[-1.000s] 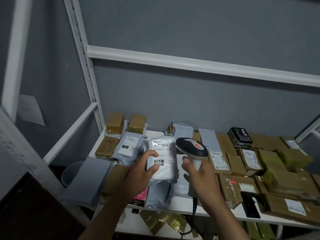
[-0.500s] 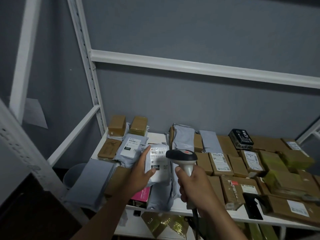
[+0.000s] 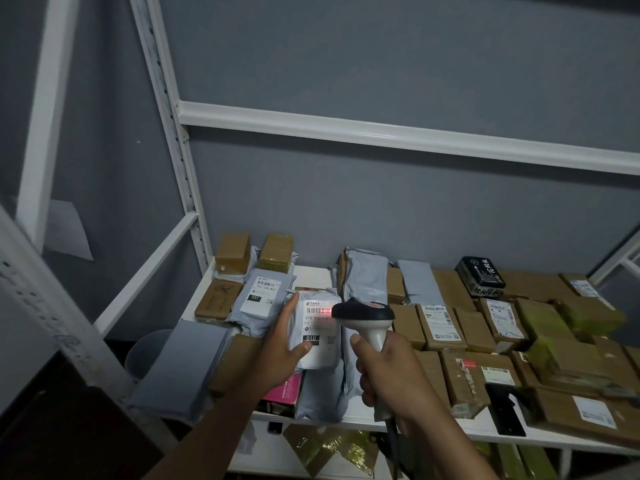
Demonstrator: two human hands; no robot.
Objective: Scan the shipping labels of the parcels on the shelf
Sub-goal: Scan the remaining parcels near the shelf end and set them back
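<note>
The left hand [image 3: 281, 344] holds a white parcel [image 3: 318, 329] at the front left of the shelf [image 3: 360, 418], thumb across its lower face and fingers curled behind its left edge, label [image 3: 320, 323] facing the camera. The right hand [image 3: 388, 372] grips the handle of a scanner [image 3: 365, 318], fingers wrapped round it; the scanner head sits just beside the parcel's right edge, and a red line lies across the barcode at the top of the label. A second grey parcel [image 3: 261, 301] marked 231 lies just left of the held one. Brown boxes [image 3: 441, 327] cover the shelf to the right, packed edge to edge up to its front lip; a black box [image 3: 481, 277] stands near the back. The only bare shelf surface shows behind the held parcel and along the front lip. A white upright [image 3: 166, 126] bounds the left side and a white crossbar [image 3: 398, 135] runs overhead, with open room between it and the parcels. The wall [image 3: 381, 57] behind is grey.
</note>
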